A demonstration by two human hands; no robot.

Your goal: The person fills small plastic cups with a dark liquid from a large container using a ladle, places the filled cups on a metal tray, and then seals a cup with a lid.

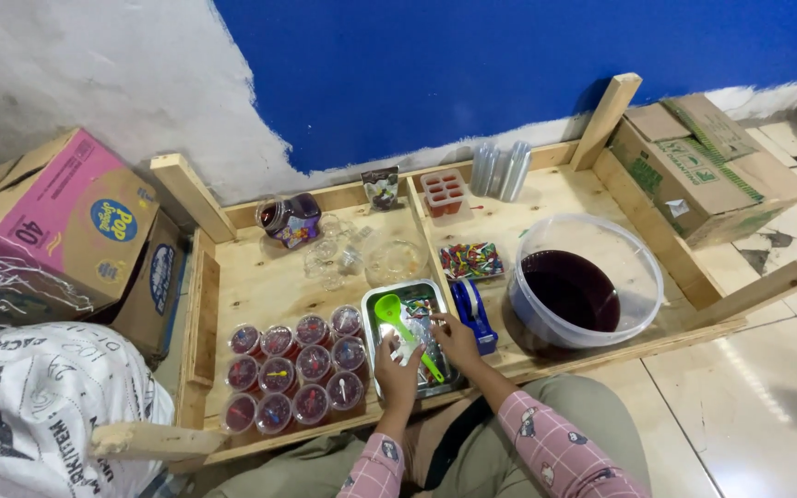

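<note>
My left hand (397,373) and my right hand (457,339) meet over a metal tray (373,312) on the low wooden table, both pinching a small clear plastic packet (414,343). A green plastic ladle (391,312) lies in the tray between the hands, its handle running toward me. To the left of the tray stand several lidded plastic cups of dark red jelly (295,366) in rows. A blue tape dispenser (472,309) sits just right of the tray.
A large clear bucket (643,267) of dark red liquid stands at right. Behind lie a tray of coloured small pieces (471,261), empty clear cups (334,254), a jar (290,219), stacked cups (500,170). Cardboard boxes (707,166) and a white sack (43,406) flank the table.
</note>
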